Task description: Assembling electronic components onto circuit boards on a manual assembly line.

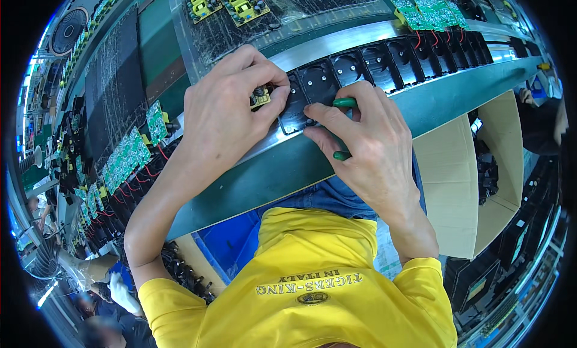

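Over the row of open black plastic casings [380, 68] running along the silver metal rail [342, 42], both my bare hands are working close together, with the casing nearest my fingertips, a shallow black plastic tray with small bright round spots [294, 110], lying between them. My left hand [227, 101] is curling at the left side of that tray, its thumb and bent fingers pinching a small yellow circuit board with dark coiled parts [260, 98], mostly hidden by my grip. My right hand [372, 140] is closing around a tool with green handles [344, 102]; its working end is not showing. The thumb and forefinger of that hand are nearly meeting at the tray's right side, and I cannot tell whether they are pinching anything dark there.

On the far side, two groups of yellow circuit boards [243, 6] are lying on a scratched dark mat [288, 32]. Green circuit boards with red wires are sitting at the far right [430, 13] and along the left [126, 158]. Near me, the green bench edge [258, 182] is crossing in front of my yellow shirt [312, 246], and an open brown cardboard box [448, 185] is standing at the right.
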Demonstrator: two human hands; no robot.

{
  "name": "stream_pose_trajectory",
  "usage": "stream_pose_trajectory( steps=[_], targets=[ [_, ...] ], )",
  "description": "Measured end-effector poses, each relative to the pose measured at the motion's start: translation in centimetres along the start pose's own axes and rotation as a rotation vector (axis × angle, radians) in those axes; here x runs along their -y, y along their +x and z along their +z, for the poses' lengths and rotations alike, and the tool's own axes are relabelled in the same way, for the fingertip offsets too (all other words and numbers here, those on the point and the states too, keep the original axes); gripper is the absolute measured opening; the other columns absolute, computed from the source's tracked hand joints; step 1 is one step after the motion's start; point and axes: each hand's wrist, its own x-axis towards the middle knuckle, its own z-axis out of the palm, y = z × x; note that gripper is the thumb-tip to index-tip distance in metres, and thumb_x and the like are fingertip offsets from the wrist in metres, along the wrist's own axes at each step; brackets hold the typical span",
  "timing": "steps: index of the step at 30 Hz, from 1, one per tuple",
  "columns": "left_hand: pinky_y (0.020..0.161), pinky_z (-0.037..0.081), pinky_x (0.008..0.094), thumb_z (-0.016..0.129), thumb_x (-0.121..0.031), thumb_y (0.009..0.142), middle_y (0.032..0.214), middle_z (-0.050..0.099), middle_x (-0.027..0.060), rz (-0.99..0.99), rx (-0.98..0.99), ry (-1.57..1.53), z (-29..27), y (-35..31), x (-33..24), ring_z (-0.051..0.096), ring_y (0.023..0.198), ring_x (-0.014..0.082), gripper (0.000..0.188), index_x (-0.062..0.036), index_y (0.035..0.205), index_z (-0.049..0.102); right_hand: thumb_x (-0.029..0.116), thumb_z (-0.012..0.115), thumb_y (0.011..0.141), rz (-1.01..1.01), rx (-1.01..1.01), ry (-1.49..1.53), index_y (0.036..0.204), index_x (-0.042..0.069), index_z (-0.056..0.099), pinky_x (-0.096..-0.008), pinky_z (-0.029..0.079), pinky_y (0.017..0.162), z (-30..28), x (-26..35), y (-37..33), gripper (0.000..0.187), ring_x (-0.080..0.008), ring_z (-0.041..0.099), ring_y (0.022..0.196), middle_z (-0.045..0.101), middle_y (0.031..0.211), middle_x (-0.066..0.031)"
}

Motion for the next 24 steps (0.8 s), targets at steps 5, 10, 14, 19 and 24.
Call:
stream_pose_trajectory(
  steps=[5, 10, 14, 19, 24],
  targets=[
    [0.07, 0.056, 0.0378, 0.083, -0.016, 0.098, 0.107, 0.068, -0.0031, 0.066, -0.026, 0.079, 0.2, 0.0, 0.2, 0.071, 0.09, 0.0208, 0.005, -0.0128, 0.097, 0.08, 0.015, 0.097, 0.088, 0.006, 0.0, 0.002, 0.112, 0.015, 0.092, -0.036, 0.056, 0.081, 0.0, 0.1, 0.0, 0.025, -0.0218, 0.06, 0.089, 0.065, 0.116, -0.0052],
    [0.069, 0.056, 0.0374, 0.084, -0.015, 0.097, 0.108, 0.067, -0.0023, 0.126, -0.053, 0.117, 0.6, 0.1, 0.3, 0.07, 0.089, 0.0208, 0.003, -0.0134, 0.097, 0.081, 0.014, 0.097, 0.087, 0.002, 0.006, 0.003, 0.114, 0.015, 0.091, -0.0361, 0.056, 0.082, -0.1, 0.1, 0.0, 0.028, -0.0219, 0.06, 0.089, 0.066, 0.116, -0.0054],
    [0.068, 0.056, 0.0369, 0.084, -0.014, 0.095, 0.109, 0.065, -0.0005, 0.181, -0.099, 0.184, 1.2, 0.2, 0.0, 0.068, 0.088, 0.0214, 0.004, -0.0131, 0.097, 0.082, 0.013, 0.099, 0.083, -0.019, 0.01, -0.005, 0.123, 0.014, 0.09, -0.0357, 0.056, 0.083, -0.3, 0.0, 0.2, 0.041, -0.0212, 0.06, 0.09, 0.066, 0.115, -0.0052],
    [0.067, 0.056, 0.0367, 0.084, -0.012, 0.092, 0.11, 0.063, 0.003, 0.203, -0.124, 0.285, 0.6, -0.2, -0.6, 0.067, 0.089, 0.0225, 0.006, -0.012, 0.097, 0.082, 0.03, 0.09, 0.1, 0.009, 0.017, 0.359, 0.132, 0.008, 0.084, -0.0333, 0.053, 0.077, -1.9, 1.0, 2.1, 0.039, -0.0172, 0.058, 0.085, 0.068, 0.108, -0.0068],
    [0.066, 0.056, 0.0371, 0.084, -0.012, 0.09, 0.11, 0.062, 0.0059, 0.122, -0.02, 0.248, 0.1, -0.1, -0.8, 0.066, 0.09, 0.0237, 0.006, -0.0108, 0.096, 0.082, 0.043, 0.061, 0.114, 0.121, -0.119, 1.001, 0.123, 0.006, 0.077, -0.0307, 0.044, 0.071, 0.5, 1.1, 6.6, 0.041, -0.0144, 0.051, 0.077, 0.063, 0.096, -0.0054]
  ],
)
